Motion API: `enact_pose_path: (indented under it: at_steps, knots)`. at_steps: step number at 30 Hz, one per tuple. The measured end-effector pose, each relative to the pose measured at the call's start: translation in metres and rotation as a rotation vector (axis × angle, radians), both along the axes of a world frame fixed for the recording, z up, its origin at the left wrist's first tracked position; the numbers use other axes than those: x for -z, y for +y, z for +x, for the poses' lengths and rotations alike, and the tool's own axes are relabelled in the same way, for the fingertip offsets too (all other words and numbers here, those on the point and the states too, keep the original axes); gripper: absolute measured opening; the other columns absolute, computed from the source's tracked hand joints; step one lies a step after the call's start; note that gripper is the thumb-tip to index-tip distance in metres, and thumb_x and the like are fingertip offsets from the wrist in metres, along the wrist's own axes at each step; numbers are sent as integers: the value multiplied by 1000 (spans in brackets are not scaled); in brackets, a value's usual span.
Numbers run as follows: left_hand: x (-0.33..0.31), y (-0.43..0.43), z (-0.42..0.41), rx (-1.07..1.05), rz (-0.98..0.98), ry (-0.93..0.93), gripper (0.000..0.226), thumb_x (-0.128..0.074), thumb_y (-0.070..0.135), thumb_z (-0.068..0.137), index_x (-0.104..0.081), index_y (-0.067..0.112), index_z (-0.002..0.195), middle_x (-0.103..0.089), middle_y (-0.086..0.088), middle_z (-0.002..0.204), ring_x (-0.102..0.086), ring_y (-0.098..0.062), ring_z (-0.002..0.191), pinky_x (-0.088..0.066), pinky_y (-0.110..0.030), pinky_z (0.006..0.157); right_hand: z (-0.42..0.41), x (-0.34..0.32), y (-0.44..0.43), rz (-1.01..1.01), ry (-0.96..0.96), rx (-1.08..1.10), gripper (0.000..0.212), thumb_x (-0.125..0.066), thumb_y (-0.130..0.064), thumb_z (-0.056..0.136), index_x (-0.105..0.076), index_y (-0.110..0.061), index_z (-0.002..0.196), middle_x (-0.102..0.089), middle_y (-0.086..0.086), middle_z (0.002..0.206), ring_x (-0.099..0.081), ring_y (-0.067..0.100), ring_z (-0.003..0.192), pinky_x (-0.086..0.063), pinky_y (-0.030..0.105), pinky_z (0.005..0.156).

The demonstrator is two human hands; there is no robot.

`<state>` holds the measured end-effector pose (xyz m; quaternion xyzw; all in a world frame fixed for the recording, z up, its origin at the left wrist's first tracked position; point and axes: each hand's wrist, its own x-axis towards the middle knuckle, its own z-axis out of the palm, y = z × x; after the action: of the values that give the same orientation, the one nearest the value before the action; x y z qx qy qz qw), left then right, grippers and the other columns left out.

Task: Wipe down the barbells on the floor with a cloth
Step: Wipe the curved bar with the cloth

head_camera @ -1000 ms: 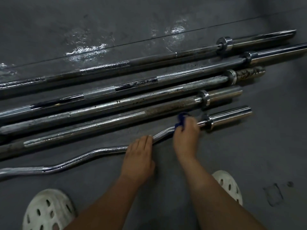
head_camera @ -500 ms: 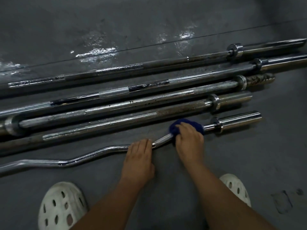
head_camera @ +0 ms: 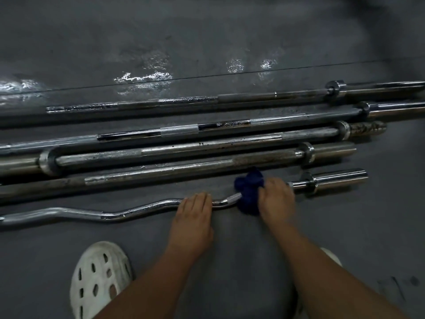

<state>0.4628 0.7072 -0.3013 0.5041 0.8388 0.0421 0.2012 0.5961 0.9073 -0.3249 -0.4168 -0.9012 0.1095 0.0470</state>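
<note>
Curl bar [head_camera: 138, 209] lies nearest, low across the frame, on the dark floor [head_camera: 230, 261]. Left hand [head_camera: 193, 217] rests flat on it, fingers straight. Right hand [head_camera: 277, 199] grips a blue cloth [head_camera: 248, 194] bunched around the shaft, centre-right. Four straight barbells [head_camera: 207, 148] lie parallel above (some rust-spotted). White clog [head_camera: 99, 279] lower left.

Bare floor [head_camera: 230, 261] nearside (open); 4 straight bars [head_camera: 184, 150] block beyond.
</note>
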Motion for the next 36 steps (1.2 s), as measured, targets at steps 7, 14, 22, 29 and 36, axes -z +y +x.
enact_pose_path:
  at_steps: [7,14,22,29,36]
  knots:
    - [4,10,13,55,17,-1,79,-77,23,50,-62,3,125,-62,-14,125,-61,-32,108,-50,-47,100,1,9,-25,-85,61,-155,36,-50,-13,75,-68,-18,107,-61,9,111,-53,29,102,-49,38,85]
    - [11,32,18,85,24,2,75,-65,26,60,-58,5,131,-59,-13,132,-58,-32,114,-47,-46,103,-22,5,-2,-848,1138,1562,30,-49,7,86,-61,-13,105,-66,7,94,-65,21,73,-57,38,69]
    - [14,45,22,85,64,-13,72,-47,27,67,-54,7,135,-55,-11,135,-54,-30,116,-42,-48,108,-16,4,11,-957,1127,1451,21,-53,9,78,-64,-8,85,-64,11,75,-59,17,50,-48,25,44]
    - [18,49,26,95,56,-14,74,-38,33,68,-56,5,134,-57,-13,133,-56,-31,115,-41,-46,108,-11,9,1,-1222,954,1370,22,-48,7,88,-57,-5,104,-60,11,82,-59,21,66,-48,23,42]
    - [21,46,25,92,12,-30,78,-53,29,62,-54,7,136,-55,-12,135,-53,-31,117,-41,-47,108,4,-21,58,-617,1043,1571,36,-66,-7,84,-53,-5,118,-62,14,110,-66,27,88,-55,35,78]
